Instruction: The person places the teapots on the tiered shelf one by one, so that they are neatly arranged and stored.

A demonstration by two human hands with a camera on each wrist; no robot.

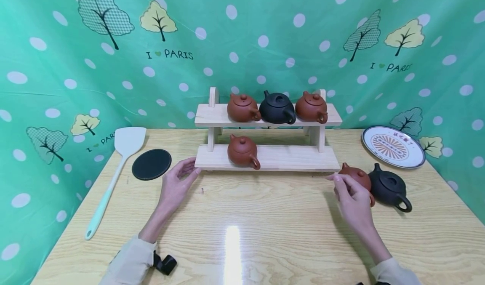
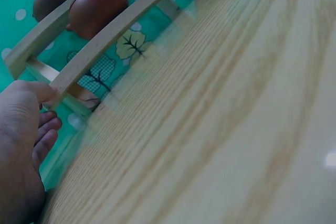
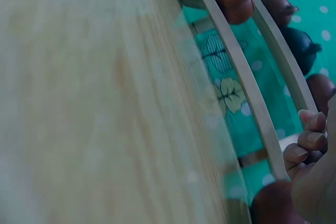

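A two-tier wooden rack (image 1: 288, 162) holds three teapots on its top shelf: a brown one (image 1: 241, 108), a black one (image 1: 278, 107) and another brown one (image 1: 311, 107). One brown teapot (image 1: 241, 151) sits on the lower shelf. My left hand (image 1: 177, 186) is at the lower shelf's left end, thumb touching its front corner, fingers loosely bent. Near the right end is my right hand (image 1: 354, 201), fingers bent, holding nothing visible; contact with the shelf is unclear. It partly covers a brown teapot (image 1: 358, 176) on the table, beside a black teapot (image 1: 387, 187).
On the left lie a white spatula with a mint handle (image 1: 110, 188) and a round black coaster (image 1: 151, 164). A patterned plate (image 1: 394, 163) is at the back right. Behind the table (image 1: 280, 234) hangs a green dotted cloth (image 1: 242, 45).
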